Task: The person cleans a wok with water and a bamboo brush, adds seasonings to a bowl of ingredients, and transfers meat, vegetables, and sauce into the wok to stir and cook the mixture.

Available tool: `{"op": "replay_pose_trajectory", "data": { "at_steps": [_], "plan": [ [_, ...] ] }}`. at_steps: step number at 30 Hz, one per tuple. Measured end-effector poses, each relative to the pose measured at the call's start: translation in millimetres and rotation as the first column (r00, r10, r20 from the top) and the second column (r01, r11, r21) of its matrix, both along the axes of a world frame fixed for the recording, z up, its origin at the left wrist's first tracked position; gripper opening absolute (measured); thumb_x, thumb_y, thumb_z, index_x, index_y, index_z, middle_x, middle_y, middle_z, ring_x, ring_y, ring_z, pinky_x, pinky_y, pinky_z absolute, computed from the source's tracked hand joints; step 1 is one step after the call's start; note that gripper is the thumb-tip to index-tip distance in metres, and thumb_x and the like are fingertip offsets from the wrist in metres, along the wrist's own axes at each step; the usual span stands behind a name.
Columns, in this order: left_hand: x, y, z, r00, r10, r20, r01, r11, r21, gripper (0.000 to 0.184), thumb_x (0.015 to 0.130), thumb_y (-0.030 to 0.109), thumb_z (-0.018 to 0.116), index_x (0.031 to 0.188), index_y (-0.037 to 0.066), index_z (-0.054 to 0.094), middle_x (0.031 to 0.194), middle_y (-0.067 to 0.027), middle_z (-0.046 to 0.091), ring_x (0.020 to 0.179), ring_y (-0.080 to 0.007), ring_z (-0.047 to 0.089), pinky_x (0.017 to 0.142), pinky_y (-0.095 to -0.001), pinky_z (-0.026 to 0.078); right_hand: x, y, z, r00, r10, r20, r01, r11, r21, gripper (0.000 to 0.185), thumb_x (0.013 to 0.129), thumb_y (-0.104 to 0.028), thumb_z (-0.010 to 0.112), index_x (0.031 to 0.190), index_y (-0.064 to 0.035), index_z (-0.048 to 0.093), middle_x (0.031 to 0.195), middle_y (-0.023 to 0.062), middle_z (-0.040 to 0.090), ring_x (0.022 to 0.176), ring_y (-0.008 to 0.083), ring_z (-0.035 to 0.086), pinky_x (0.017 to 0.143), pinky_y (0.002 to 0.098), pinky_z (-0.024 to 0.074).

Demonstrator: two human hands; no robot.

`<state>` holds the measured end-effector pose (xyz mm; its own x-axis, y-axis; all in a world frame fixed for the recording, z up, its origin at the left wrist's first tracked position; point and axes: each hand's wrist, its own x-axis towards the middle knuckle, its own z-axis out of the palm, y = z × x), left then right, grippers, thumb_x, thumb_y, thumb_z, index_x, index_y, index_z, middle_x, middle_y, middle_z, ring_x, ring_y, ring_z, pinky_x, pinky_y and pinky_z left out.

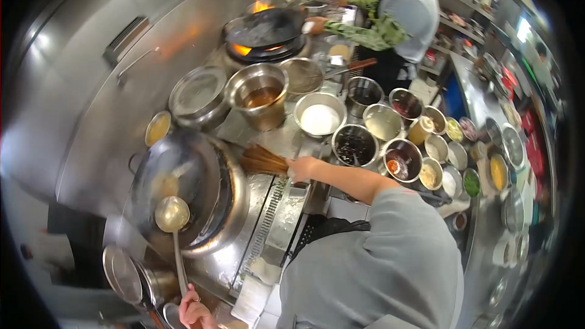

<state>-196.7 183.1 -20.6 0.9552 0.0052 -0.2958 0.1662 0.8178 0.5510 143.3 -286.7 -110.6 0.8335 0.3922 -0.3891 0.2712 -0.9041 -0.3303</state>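
My left hand (196, 311), at the bottom edge, is closed round the handle of a metal ladle (177, 253). The ladle's bowl is over the inside of a dark wok (198, 164) on the round burner (234, 225). Out to the other side, my right hand (300, 169) grips one end of a brown bamboo wok brush (263, 159). The brush's bristles point at the wok and reach close to the burner rim. Whether they touch the rim I cannot tell.
Beyond my right arm stand a pot of brown liquid (259, 94), a bowl of white contents (320, 116) and several seasoning containers (402, 159). A co-worker (402, 18) holds another wok (265, 27) over flames. Lidded pots (125, 274) stand near my left hand.
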Motion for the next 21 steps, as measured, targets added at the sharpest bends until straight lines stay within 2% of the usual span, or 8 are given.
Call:
{"op": "replay_pose_trajectory", "data": {
  "at_steps": [1,2,6,11,15,17,19,21],
  "plan": [
    [-23,16,-19,0.997,-0.029,-0.074,0.068,0.786,0.614,0.071,0.089,0.016,0.064,0.149,0.013,0.026,0.124,-0.0242,0.056,0.098,-0.023,0.061,0.079,-0.0376,0.053,7,-4,-22,0.999,0.007,-0.036,-0.005,0.999,0.047,0.077,0.075,-0.032,0.065,0.137,0.0041,0.036,0.108,0.028,0.063,0.101,0.0383,0.063,0.086,0.0437,0.0503],
    [3,-34,29,0.981,0.081,-0.178,-0.04,0.975,0.22,0.049,0.091,0.006,0.054,0.136,0.002,0.037,0.08,-0.001,0.05,0.048,-0.0107,0.047,0.041,-0.0267,0.042,14,-7,-42,0.997,0.022,-0.076,-0.015,0.996,0.092,0.087,0.074,-0.033,0.066,0.143,0.0034,0.027,0.111,0.0289,0.062,0.103,0.0395,0.062,0.087,0.0425,0.0501],
    [33,-99,28,0.884,0.376,-0.279,-0.004,0.601,0.799,0.038,0.09,0.006,0.055,0.126,0.006,0.043,0.071,-0.0003,0.05,0.045,-0.0088,0.045,0.037,-0.023,0.036,-1,-35,-19,0.863,-0.203,-0.462,0.462,0.685,0.563,0.075,0.073,-0.025,0.073,0.137,0.0018,0.044,0.122,0.0158,0.06,0.111,0.0227,0.058,0.096,0.0322,0.044],
    [80,-134,54,0.915,0.355,-0.193,-0.281,0.902,0.329,0.031,0.09,0.007,0.058,0.117,-0.002,0.048,0.074,-0.0012,0.051,0.05,-0.0074,0.045,0.043,-0.0232,0.039,26,-30,110,0.897,0.039,-0.439,0.386,0.413,0.825,0.077,0.077,-0.008,0.067,0.145,-0.0012,0.032,0.124,0.0088,0.057,0.106,0.017,0.057,0.091,0.0299,0.0447],
    [107,-151,52,0.959,0.283,-0.015,-0.243,0.796,-0.555,0.027,0.092,0.008,0.055,0.114,-0.005,0.045,0.077,-0.0018,0.048,0.055,-0.007,0.046,0.046,-0.0202,0.041,57,84,201,0.902,0.422,0.086,-0.28,0.422,0.862,0.079,0.083,-0.017,0.065,0.148,0.0027,0.023,0.149,0.0146,0.035,0.138,0.0214,0.031,0.113,0.0326,0.0199],
    [113,-156,55,0.956,0.292,0.024,-0.173,0.628,-0.758,0.026,0.094,0.007,0.052,0.114,-0.005,0.042,0.077,-0.0027,0.048,0.058,-0.0085,0.05,0.051,-0.021,0.047,62,145,197,0.814,0.46,0.354,-0.555,0.438,0.707,0.072,0.087,-0.022,0.062,0.148,-0.0043,0.029,0.149,0.014,0.037,0.137,0.0234,0.035,0.112,0.0327,0.0241],
    [114,-159,58,0.938,0.345,0.03,-0.176,0.549,-0.817,0.03,0.092,0.005,0.052,0.115,-0.008,0.038,0.077,-0.0047,0.049,0.059,-0.0107,0.052,0.052,-0.0214,0.049,75,197,175,0.767,0.625,0.146,-0.591,0.6,0.54,0.067,0.086,-0.019,0.064,0.146,-0.0099,0.035,0.147,0.015,0.041,0.135,0.0238,0.037,0.111,0.0333,0.0261],
    [109,-155,67,0.942,0.334,0.029,-0.169,0.547,-0.82,0.016,0.091,0.003,0.052,0.1,-0.007,0.043,0.073,-0.0046,0.047,0.059,-0.0114,0.051,0.054,-0.0214,0.05,96,240,136,0.482,0.83,0.28,-0.812,0.544,-0.212,0.053,0.086,-0.029,0.061,0.135,-0.0116,0.051,0.129,0.0175,0.057,0.12,0.0317,0.052,0.102,0.0329,0.0397]
  ]
}}
